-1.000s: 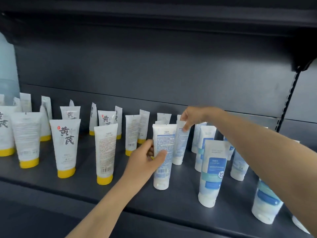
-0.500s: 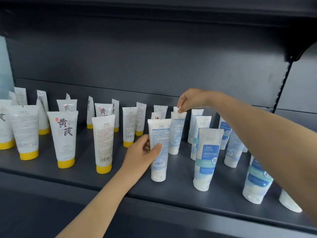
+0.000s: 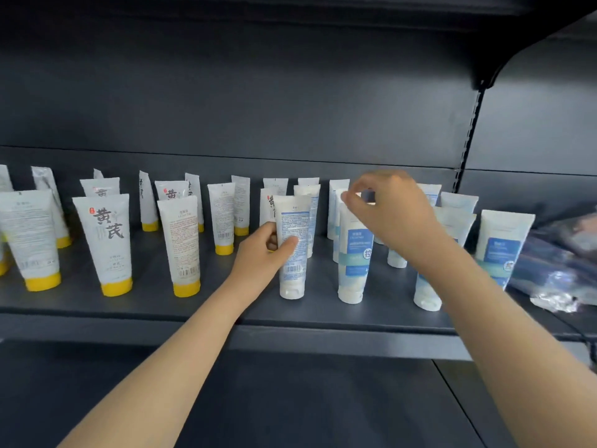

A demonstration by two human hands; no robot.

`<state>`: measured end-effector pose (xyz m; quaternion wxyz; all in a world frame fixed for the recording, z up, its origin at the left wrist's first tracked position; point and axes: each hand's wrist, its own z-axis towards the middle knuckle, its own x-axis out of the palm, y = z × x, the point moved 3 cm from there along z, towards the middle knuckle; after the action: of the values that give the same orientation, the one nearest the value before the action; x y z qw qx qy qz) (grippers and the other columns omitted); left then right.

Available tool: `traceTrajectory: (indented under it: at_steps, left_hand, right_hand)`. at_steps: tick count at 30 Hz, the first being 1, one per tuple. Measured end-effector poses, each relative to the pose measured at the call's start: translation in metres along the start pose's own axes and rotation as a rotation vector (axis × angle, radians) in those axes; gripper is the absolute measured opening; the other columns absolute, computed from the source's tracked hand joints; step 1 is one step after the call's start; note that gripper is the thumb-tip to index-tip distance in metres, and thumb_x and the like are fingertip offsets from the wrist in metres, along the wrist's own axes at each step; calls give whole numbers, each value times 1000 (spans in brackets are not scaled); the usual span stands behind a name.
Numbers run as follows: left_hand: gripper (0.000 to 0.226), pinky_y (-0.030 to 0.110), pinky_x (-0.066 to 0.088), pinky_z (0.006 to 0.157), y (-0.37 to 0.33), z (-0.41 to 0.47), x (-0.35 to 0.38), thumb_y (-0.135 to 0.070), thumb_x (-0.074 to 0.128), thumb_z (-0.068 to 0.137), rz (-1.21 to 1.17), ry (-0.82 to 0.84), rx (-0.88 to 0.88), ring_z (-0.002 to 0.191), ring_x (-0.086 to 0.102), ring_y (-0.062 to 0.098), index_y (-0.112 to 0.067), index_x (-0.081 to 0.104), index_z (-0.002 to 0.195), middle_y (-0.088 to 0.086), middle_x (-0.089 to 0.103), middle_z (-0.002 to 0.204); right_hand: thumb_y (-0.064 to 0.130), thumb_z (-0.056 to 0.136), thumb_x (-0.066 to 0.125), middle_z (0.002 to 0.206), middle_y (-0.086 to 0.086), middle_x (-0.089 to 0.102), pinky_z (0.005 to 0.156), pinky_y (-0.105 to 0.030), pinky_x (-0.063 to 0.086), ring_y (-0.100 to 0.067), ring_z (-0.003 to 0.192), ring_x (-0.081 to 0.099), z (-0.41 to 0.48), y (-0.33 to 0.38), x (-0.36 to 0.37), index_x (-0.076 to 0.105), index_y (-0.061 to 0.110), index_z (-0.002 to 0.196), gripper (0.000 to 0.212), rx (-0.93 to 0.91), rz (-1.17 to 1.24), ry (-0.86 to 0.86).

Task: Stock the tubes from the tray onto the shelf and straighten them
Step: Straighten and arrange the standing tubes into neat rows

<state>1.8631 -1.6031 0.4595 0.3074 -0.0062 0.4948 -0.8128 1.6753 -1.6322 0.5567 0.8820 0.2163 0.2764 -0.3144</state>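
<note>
Dark shelf (image 3: 80,302) — upright yellow-capped tubes (image 3: 109,244) left, white-capped tubes (image 3: 353,253) right

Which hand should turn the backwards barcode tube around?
Left, probably: the left hand grips the barcode tube round its middle, while the right hand pinches the top of the blue-label tube beside it.

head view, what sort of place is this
Likely a shop aisle, or a mock one: a dark metal shelf on a slotted upright, stocked with rows of yellow-capped tubes and white-capped tubes standing on their caps. The left hand grips one.
</note>
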Motion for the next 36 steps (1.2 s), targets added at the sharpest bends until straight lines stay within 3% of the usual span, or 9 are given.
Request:
traceTrajectory:
  at_steps: [2,6,11,14,16,19,23,29,36]
  left_hand:
    - [14,8,46,64,-2,-1,2,-26,59,90,5,1,-4,85,59,0,-23,57,104,-16,62,95]
    - [12,7,43,60,-5,-1,5,-27,59,90,82,-15,26,77,56,-2,-21,55,100,-19,58,87]
    - [21,5,40,56,-7,-5,5,-29,59,90,204,-2,86,74,52,-6,-15,56,106,-13,56,92]
    - [25,7,39,58,-6,-8,5,-30,58,91,226,-23,83,74,53,-4,-13,56,109,-10,57,97]
    - [28,7,39,59,-5,-9,5,-31,57,91,253,-44,84,79,54,0,-12,54,111,-11,56,100]
    - [23,9,37,59,-4,-11,9,-32,58,90,278,-76,120,79,52,3,-13,50,101,-9,55,97]
    - [25,24,46,70,1,-11,17,-31,59,90,209,-55,106,85,55,12,-11,45,98,-1,59,101]
    - [26,26,44,74,3,-12,26,-32,55,92,182,-13,35,92,53,12,-15,38,98,-4,54,106]
    - [32,22,37,60,2,-12,28,-41,55,90,280,-19,10,84,52,13,-15,37,95,-1,53,96]
  right_hand:
    - [31,90,56,98,-4,68,83,-38,46,-27,102,54,-31,-1,7,70,10,95,26,8,-4,-42]
    - [32,81,48,69,-8,66,57,-37,53,-33,70,61,-77,0,28,68,6,70,34,-27,-129,-195]
    - [31,81,43,63,-6,61,51,-33,49,-30,62,56,-125,-3,63,63,7,65,35,75,-153,-189]
    - [33,86,44,65,-6,57,56,-33,47,-29,64,55,-148,-7,87,60,7,65,38,109,-181,-158]
    - [33,89,44,74,-7,60,67,-35,45,-29,70,57,-161,-7,98,64,6,74,36,105,-235,-173]
    - [33,87,47,86,-8,65,80,-33,39,-30,77,60,-168,-6,104,68,5,84,35,120,-307,-237]
    - [33,85,47,83,-8,65,78,-33,37,-30,73,59,-166,-5,107,68,6,81,34,129,-356,-296]
    - [34,84,46,83,-8,65,77,-33,36,-29,72,60,-165,-5,108,68,7,80,35,116,-386,-305]
    - [34,85,45,83,-8,65,77,-33,36,-29,71,59,-165,-4,107,67,7,79,35,130,-397,-263]
